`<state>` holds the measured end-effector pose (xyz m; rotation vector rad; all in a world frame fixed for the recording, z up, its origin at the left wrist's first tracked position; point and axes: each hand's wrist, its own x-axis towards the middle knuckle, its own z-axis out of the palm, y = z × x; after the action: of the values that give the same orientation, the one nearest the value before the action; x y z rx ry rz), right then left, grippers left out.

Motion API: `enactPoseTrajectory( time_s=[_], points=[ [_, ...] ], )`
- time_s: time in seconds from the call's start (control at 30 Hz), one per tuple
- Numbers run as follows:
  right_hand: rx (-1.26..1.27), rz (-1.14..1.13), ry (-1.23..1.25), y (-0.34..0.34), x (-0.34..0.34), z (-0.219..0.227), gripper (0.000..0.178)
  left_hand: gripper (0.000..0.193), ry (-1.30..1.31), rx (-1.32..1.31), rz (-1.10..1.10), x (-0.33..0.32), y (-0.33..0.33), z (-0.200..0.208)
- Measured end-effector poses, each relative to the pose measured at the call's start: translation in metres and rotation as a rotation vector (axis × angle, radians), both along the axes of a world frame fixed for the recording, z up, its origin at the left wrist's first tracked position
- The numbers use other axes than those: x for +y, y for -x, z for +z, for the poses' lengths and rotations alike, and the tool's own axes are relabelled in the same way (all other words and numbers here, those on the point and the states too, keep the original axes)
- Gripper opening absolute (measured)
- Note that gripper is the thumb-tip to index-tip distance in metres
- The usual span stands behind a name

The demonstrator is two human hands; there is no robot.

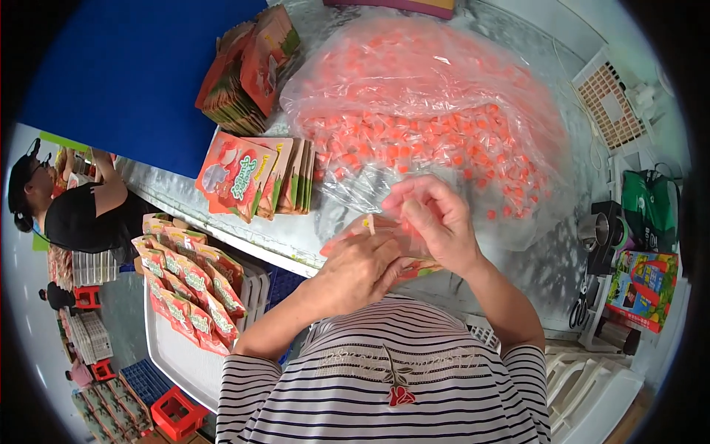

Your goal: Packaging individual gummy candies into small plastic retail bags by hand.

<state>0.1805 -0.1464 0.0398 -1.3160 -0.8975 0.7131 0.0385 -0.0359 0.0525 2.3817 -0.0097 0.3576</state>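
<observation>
Left grip (360, 270) pinches a red pouch (403, 240) at the near edge of the surface (518, 292); right grip (447, 228) curls beside it, closure indeterminable. Apparent step: filling; next move likely requires an open pouch.

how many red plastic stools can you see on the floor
3: a near stool beside the blue crates, a middle stool farther left, and an upper stool above it in the picture; more may be hidden.

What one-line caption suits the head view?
Left hand holds a red pouch, right hand beside it, before a clear plastic bag of small wrapped orange pieces.
</observation>
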Motion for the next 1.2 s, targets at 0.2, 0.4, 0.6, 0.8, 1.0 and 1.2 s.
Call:
enactPoseTrajectory(
  time_s=[0.2,0.4,0.6,0.8,1.0,1.2],
  points=[
    [-0.202,0.010,0.042,0.005,-0.008,0.000,0.018,0.010,0.117,0.027,-0.021,0.004,0.004,-0.003],
    [-0.575,-0.158,0.093,0.016,-0.008,0.000,0.022,0.008,0.166,-0.054,-0.015,0.002,0.002,-0.004],
    [-0.534,0.067,0.219,0.012,-0.028,0.025,0.024,0.010,0.135,0.024,0.002,0.005,0.009,-0.009],
    [-0.170,0.219,0.107,0.010,-0.036,0.012,0.019,0.007,0.121,-0.063,0.026,0.004,0.018,-0.001],
    [-0.177,-0.353,0.200,-0.042,-0.009,-0.076,0.020,0.010,0.176,-0.069,0.259,0.022,0.041,0.008],
    [-0.875,-0.246,0.416,-0.047,0.030,-0.133,0.048,0.011,0.165,-0.105,0.336,0.022,0.049,0.006]
  ],
)
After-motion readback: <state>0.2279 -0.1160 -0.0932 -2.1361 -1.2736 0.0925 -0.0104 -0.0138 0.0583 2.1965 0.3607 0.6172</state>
